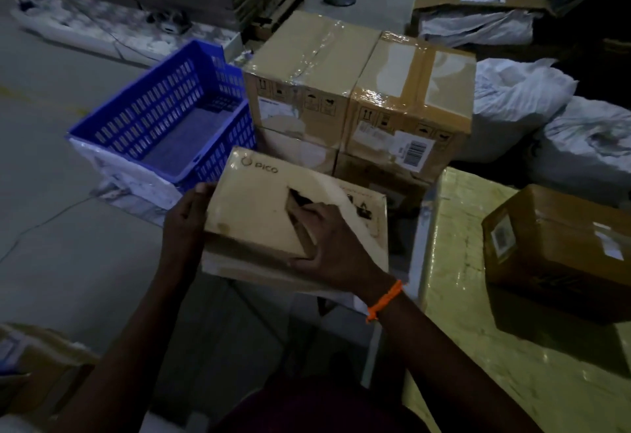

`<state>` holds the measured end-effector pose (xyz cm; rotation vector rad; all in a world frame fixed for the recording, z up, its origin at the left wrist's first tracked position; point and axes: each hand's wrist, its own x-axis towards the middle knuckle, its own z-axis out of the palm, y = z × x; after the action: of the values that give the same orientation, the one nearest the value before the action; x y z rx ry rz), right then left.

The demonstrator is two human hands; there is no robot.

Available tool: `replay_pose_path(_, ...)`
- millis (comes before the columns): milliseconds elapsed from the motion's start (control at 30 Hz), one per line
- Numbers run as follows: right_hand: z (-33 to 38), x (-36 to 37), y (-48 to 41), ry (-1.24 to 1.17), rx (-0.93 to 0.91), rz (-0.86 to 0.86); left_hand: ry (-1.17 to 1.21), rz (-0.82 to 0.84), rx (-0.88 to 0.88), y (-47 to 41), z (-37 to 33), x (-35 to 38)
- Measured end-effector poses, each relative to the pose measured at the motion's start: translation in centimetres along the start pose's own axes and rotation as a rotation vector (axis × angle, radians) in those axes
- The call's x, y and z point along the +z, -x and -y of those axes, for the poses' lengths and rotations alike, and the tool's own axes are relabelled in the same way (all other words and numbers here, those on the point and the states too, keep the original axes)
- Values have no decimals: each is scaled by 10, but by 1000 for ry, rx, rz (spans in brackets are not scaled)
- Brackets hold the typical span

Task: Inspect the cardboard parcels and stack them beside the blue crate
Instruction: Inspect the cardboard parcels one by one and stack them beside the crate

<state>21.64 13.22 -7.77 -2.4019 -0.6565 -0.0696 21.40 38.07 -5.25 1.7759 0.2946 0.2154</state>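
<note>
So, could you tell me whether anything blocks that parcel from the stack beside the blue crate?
Nothing visible does. The left hand and right hand hold the PICO parcel directly before the stacked parcels, beside the blue crate.

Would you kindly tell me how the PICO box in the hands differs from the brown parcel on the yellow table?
The PICO box is gripped by the left hand and right hand; the brown parcel rests untouched on the yellow table. The PICO box is pale with a logo; the brown parcel is darker, with white labels. The PICO box has a hole in its face; the brown parcel looks taped shut. Both are cardboard.
</note>
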Motion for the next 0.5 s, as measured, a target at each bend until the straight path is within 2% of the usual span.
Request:
replay_pose_path(100, 7, 14, -15, 110, -84, 70, -177, -19, -110, 6, 22, -6)
replay_pose_path(233, -5, 22, -9, 152, -145, 57, -278, 0, -113, 17, 36, 1)
replay_pose_path(300, -7, 17, 2, 152, -157, 1, -379, -38, 49, 18, 32, 6)
replay_pose_path(367, -9, 6, 20, 115, -136, -100, -517, -51, 301, 18, 25, 14)
replay_pose_path(433, -21, -6, 45, 27, -28, -268, -561, 96, 470, 25, 9, 33)
replay_pose_path(500, -39, -18, 71, -75, 198, -407, -633, 338, 578, 35, -3, 61)
